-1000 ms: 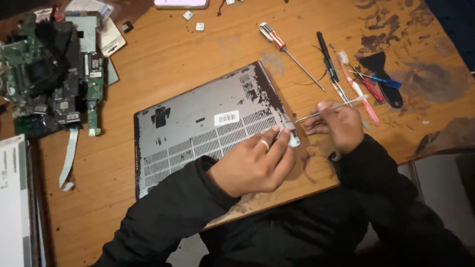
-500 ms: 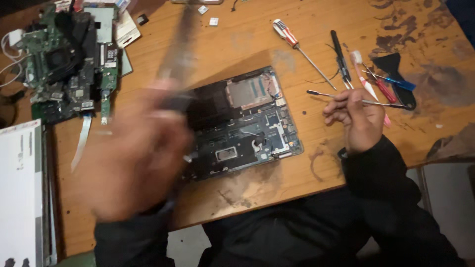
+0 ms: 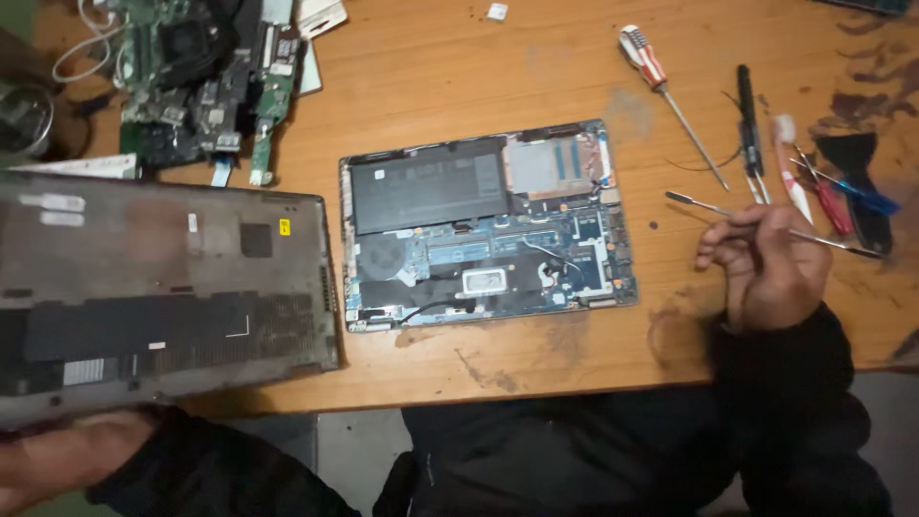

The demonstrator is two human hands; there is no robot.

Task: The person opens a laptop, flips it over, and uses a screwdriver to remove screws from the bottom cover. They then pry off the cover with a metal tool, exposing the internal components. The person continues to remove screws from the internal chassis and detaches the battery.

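Both hands (image 3: 766, 268) off opened laptop (image 3: 483, 230)

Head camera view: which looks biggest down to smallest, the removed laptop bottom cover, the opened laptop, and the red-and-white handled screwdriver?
1. Bottom cover, though it is lifted nearer the camera, which enlarges it.
2. Opened laptop.
3. Screwdriver, plainly the smallest.

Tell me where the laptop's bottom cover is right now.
In the head view, the bottom cover is at the left, held by the left hand, just left of the opened laptop.
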